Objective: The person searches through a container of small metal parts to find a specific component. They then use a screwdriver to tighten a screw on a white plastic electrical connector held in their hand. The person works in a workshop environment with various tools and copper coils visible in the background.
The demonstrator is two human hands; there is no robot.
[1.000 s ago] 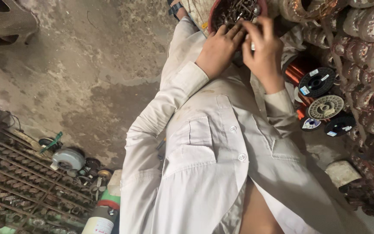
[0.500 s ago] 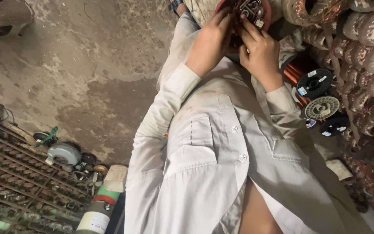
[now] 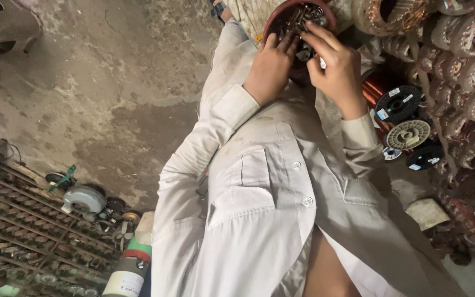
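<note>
Head view: the round reddish motor stator (image 3: 298,22) with its copper windings sits at the top of my lap, against my knees. My left hand (image 3: 270,69) rests on its rim, fingers curled onto the windings. My right hand (image 3: 333,66) pinches at the windings from the other side. Wire spools (image 3: 399,104) lie just right of my forearm; concrete floor (image 3: 100,99) spreads left.

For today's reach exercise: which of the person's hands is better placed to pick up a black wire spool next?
Probably the right hand: the black wire spools lie just beside its wrist, while the left hand rests on the round motor housing, farther away.
</note>
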